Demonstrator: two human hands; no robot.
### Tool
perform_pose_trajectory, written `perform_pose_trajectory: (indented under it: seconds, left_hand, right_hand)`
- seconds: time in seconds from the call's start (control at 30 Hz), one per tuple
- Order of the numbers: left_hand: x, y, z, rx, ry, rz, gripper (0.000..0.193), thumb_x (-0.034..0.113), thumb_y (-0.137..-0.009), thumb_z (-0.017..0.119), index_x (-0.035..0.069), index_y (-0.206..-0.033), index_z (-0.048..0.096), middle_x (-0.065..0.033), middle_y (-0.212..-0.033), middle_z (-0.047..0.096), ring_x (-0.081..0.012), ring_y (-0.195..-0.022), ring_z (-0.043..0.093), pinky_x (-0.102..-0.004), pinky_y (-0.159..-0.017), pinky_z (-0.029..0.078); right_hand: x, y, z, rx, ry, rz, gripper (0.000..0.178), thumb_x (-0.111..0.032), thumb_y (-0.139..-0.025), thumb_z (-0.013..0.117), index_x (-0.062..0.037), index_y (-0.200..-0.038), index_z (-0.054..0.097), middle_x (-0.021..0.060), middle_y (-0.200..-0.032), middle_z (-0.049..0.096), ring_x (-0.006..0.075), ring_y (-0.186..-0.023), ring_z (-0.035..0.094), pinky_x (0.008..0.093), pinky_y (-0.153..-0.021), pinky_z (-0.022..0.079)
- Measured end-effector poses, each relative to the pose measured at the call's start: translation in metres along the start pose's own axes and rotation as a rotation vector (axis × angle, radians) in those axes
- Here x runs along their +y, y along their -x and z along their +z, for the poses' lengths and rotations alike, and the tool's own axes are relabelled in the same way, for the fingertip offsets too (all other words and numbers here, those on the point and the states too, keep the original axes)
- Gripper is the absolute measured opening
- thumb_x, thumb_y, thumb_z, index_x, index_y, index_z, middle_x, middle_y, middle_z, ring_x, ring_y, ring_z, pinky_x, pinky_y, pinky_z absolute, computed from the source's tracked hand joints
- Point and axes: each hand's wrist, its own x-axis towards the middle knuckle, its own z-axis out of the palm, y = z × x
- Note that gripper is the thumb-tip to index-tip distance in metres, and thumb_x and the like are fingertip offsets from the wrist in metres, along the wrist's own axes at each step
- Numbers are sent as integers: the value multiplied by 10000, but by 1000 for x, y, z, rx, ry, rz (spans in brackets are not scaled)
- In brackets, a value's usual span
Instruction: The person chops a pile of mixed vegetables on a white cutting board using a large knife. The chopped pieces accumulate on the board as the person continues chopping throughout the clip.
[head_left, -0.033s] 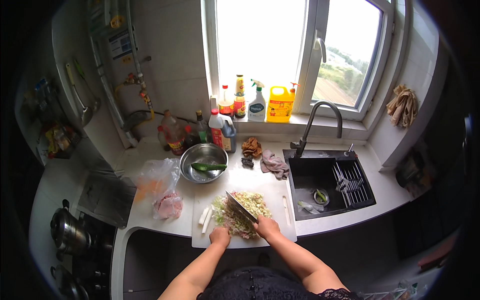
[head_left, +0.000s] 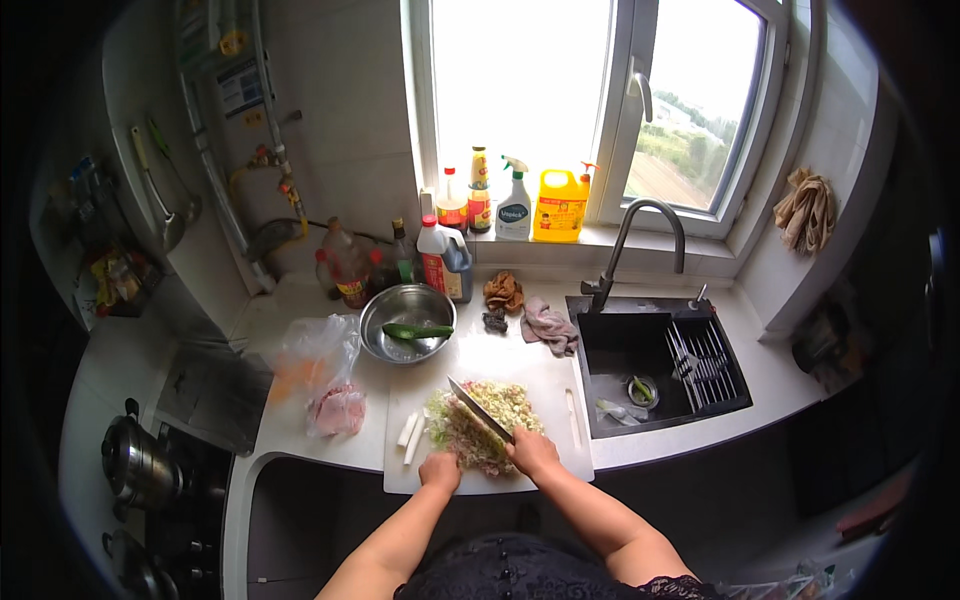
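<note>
My right hand [head_left: 534, 454] is closed around the handle of a kitchen knife [head_left: 480, 409]. The blade slants up and left across a heap of finely chopped pale green and pinkish food [head_left: 512, 405] on a white cutting board [head_left: 560, 472]. My left hand [head_left: 440, 471] is closed at the front left of the heap, near the board's front edge. Whether anything is inside its fingers is hidden. White stalk pieces [head_left: 414, 442] lie on the board left of the heap. A thin pale strip [head_left: 571, 418] lies along the board's right side.
Behind the board stands a steel bowl [head_left: 375, 335] with a green vegetable [head_left: 420, 331]. Left of the board are clear plastic bags, one around pink meat [head_left: 338, 410]. Cloths [head_left: 548, 326] lie beside the black sink [head_left: 660, 428]. Bottles line the sill and back corner. Pots [head_left: 140, 460] stand far left.
The knife's tip has shifted very slightly up and left over the chopped heap. Both hands stay in about the same places.
</note>
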Motion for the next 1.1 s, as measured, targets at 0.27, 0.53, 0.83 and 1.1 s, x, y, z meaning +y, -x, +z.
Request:
perform_pose_trajectory:
  seconds: [0.27, 0.53, 0.83, 1.1]
  left_hand:
    - [-2, -3, 7, 8, 14, -21, 206, 287, -712, 709, 167, -879, 710, -98, -882, 673, -304, -867, 632, -440, -731, 515]
    - [4, 2, -4, -21, 35, -28, 195, 278, -730, 693, 191, -903, 714, -77, -880, 675, -290, -865, 634, -432, -731, 517]
    - [-5, -7, 15, 23, 34, -26, 211, 291, -715, 725, 223, -914, 708, -75, -857, 671, -286, -845, 631, -433, -700, 514]
    - [1, 4, -5, -38, 27, -17, 189, 277, -742, 702, 202, -915, 694, -71, -853, 670, -286, -873, 622, -433, -721, 510]
  right_hand:
    - [-2, -4, 24, -11, -37, 52, 261, -280, -812, 556, -54, -943, 563, 214, -920, 636, 393, -876, 607, 493, -775, 474]
    - [6, -5, 26, -27, -21, 20, 267, -274, -809, 558, -67, -978, 580, 214, -916, 638, 382, -887, 610, 488, -778, 477]
    - [17, -13, 26, -4, -26, 48, 293, -300, -805, 585, -45, -948, 570, 207, -899, 644, 390, -874, 613, 484, -768, 481]
    - [39, 1, 24, -47, -204, -42, 433, -413, -751, 711, -47, -947, 585, 188, -883, 652, 342, -865, 628, 418, -751, 484]
